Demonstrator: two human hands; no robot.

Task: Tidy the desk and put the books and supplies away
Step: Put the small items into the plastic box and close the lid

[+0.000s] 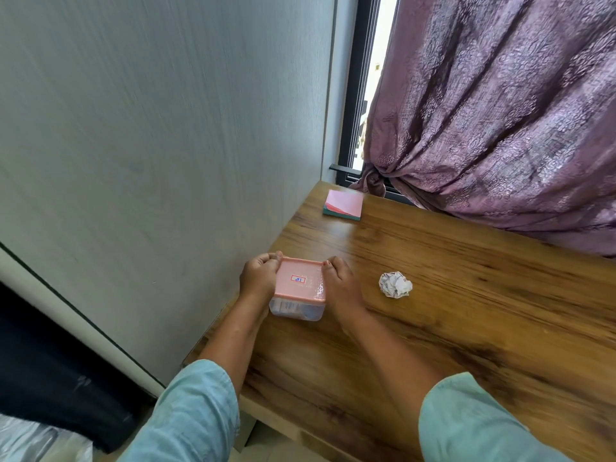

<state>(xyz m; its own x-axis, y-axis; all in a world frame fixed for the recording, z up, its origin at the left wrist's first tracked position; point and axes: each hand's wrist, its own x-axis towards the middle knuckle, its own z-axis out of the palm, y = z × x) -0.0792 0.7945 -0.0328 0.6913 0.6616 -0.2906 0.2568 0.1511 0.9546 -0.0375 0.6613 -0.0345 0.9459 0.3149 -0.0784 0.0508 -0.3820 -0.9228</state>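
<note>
A small clear plastic box with a pink lid (300, 283) stands on the wooden desk (466, 311) close to the grey wall panel. My left hand (258, 278) grips its left side, fingers curled over the lid's far corner. My right hand (341, 285) grips the right side, thumb on the lid's edge. Something pale shows through the box wall; I cannot make out what it is. A pad of pink sticky notes (343, 205) lies at the desk's far corner. A crumpled ball of paper (395, 285) sits just right of my right hand.
A grey wall panel (150, 145) runs along the desk's left edge. A purple curtain (500, 111) hangs over the desk's back edge beside a dark window frame (356, 128). Something dark (50, 361) lies below left.
</note>
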